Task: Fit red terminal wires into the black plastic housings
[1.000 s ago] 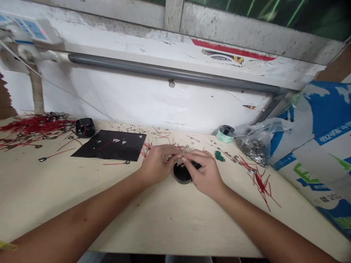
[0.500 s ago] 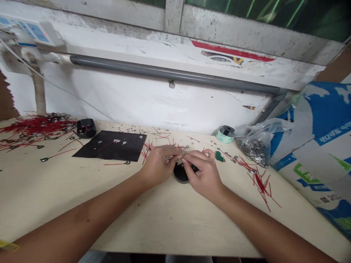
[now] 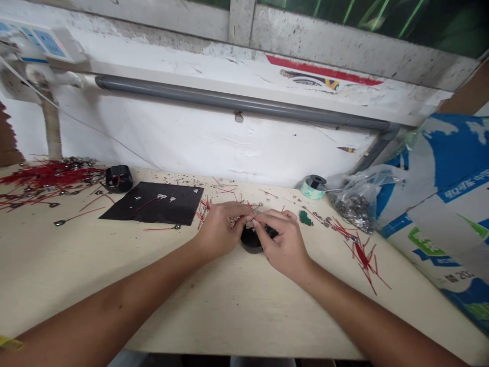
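My left hand (image 3: 218, 229) and my right hand (image 3: 287, 238) meet in front of me, fingertips nearly touching. Thumb and index finger of each are pinched together on something tiny; a speck of red shows there, but its kind is hidden. Just beneath the fingertips, a round black part (image 3: 251, 244) rests on the table, half covered by my right hand. Behind and to the left of my left hand lie short red wires (image 3: 204, 208). A small green piece (image 3: 305, 217) lies right of my right hand.
A black sheet (image 3: 183, 211) carries small metal tabs and a red wire. Far left, red wires with metal ends (image 3: 49, 176) are heaped beside a black housing (image 3: 118, 179). On the right are a tape roll (image 3: 313, 191), a bag of metal parts (image 3: 355, 206), loose red wires (image 3: 362, 256) and a large box (image 3: 451, 204).
Both hands stay pinched over the black part with only slight finger movement. The outer fingers of my right hand have curled in a little.
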Available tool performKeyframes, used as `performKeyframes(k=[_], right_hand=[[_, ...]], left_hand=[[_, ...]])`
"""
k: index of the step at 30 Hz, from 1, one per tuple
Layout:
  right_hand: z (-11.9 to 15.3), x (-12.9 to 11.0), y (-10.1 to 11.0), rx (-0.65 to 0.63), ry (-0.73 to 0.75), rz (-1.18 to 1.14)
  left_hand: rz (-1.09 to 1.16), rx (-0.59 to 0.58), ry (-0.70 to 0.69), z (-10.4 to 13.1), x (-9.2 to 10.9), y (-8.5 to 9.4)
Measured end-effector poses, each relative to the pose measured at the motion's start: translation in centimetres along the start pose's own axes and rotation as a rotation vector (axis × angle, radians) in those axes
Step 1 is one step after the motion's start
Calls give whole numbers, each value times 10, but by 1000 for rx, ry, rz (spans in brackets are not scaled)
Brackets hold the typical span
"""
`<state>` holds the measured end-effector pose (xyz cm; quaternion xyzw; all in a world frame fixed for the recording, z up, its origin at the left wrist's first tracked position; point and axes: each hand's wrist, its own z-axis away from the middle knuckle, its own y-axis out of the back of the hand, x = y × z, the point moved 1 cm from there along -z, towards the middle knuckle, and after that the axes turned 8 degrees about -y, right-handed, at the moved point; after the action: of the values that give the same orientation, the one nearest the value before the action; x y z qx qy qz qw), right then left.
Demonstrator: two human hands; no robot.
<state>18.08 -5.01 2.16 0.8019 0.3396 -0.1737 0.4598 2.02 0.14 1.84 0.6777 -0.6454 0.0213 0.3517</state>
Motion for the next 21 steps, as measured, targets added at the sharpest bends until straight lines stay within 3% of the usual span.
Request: performKeyframes(k=[11,21], right_hand=[[0,3,0,0,-10,-18],[2,-2,1,27,66,97]], left_hand=[[-23,9,-21,-1,2,1],[-29,12,-27,0,2,-1]])
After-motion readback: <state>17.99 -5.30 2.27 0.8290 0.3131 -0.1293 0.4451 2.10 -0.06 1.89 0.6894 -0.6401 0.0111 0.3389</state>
